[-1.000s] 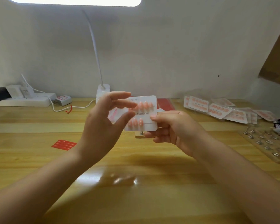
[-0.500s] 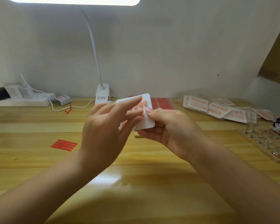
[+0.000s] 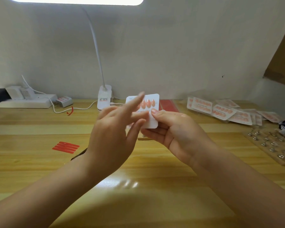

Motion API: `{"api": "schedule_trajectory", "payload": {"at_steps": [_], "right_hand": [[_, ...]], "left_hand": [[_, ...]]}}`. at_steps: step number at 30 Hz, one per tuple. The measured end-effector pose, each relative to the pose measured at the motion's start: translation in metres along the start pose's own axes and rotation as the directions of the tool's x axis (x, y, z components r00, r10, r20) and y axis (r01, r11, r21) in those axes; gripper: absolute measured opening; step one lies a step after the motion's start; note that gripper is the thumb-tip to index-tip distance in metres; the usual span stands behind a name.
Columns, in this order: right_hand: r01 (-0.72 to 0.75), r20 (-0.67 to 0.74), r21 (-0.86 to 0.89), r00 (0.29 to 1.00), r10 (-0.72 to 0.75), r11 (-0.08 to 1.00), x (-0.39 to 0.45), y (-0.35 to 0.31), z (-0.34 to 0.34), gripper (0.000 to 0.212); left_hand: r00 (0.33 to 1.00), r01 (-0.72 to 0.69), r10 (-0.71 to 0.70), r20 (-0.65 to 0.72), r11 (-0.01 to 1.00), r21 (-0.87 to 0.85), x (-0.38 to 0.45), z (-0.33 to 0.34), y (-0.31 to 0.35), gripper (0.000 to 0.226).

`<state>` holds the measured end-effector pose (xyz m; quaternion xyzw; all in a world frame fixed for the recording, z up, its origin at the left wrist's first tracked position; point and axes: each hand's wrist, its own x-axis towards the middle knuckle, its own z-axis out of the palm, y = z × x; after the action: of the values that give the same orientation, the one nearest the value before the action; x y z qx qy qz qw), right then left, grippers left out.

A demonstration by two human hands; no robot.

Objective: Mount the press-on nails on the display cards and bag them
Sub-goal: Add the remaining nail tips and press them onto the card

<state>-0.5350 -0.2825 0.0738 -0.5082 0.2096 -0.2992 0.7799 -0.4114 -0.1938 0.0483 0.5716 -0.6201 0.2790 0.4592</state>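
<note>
Nails on the card, held mid-frame above the table, could pop loose or skew, I judge, if my left hand rubs across the row too hard, or the card could slip from a thin edge grip. My right hand pinches the card's right edge, thumb on its face and fingers curled behind. My left hand's fingers are straight and spread, lying across the card's left side; whether they press it I cannot tell.

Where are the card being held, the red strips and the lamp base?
card (image 3: 152,123), head view, bare lower right corner.
red strips (image 3: 65,147), head view, middle of the stack.
lamp base (image 3: 104,97), head view, its white front.
</note>
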Motion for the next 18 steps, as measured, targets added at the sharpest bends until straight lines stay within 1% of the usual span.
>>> {"api": "schedule_trajectory", "payload": {"at_steps": [1, 2, 3, 5, 8, 10, 14, 18], "right_hand": [[0.001, -0.004, 0.0, 1.0, -0.001, 1.0, 0.0, -0.001, -0.0005, 0.019], [0.002, -0.006, 0.0, 1.0, -0.002, 1.0, -0.0002, -0.0018, -0.0009, 0.019], [0.002, -0.007, 0.001, 1.0, -0.002, 1.0, -0.0005, -0.0023, -0.0011, 0.019], [0.004, -0.004, -0.004, 1.0, -0.004, 1.0, -0.0013, -0.0027, -0.0013, 0.02], [0.016, 0.005, -0.027, 1.0, -0.015, 1.0, -0.0025, -0.0022, -0.001, 0.022], [0.015, 0.018, -0.041, 1.0, -0.015, 0.999, -0.0029, -0.0016, -0.0005, 0.022], [0.007, 0.023, -0.057, 1.0, -0.006, 0.998, -0.0029, 0.0003, 0.0012, 0.022], [-0.013, 0.017, -0.057, 1.0, 0.014, 0.998, -0.0028, 0.0009, 0.0022, 0.026]], "left_hand": [[0.996, 0.092, -0.092, 0.013, 0.99, -0.103, 0.0014, -0.0012, 0.0007, 0.049], [0.989, 0.148, -0.146, 0.02, 0.975, -0.168, 0.003, -0.0022, 0.0008, 0.05], [0.987, 0.161, -0.161, 0.016, 0.969, -0.188, 0.0041, -0.0026, 0.0004, 0.05], [0.993, 0.117, -0.117, 0.01, 0.981, -0.157, 0.0047, -0.0032, 0.0009, 0.05], [1.0, -0.016, 0.016, 0.013, 1.0, -0.01, 0.0014, -0.0015, 0.0008, 0.047], [0.998, -0.059, 0.059, 0.006, 0.995, 0.076, -0.0001, -0.0001, -0.0017, 0.048], [0.996, -0.087, 0.089, -0.006, 0.99, 0.107, -0.0003, -0.0007, -0.005, 0.044], [0.998, -0.044, 0.049, -0.038, 0.993, 0.111, 0.0004, -0.001, -0.0067, 0.043]]}}
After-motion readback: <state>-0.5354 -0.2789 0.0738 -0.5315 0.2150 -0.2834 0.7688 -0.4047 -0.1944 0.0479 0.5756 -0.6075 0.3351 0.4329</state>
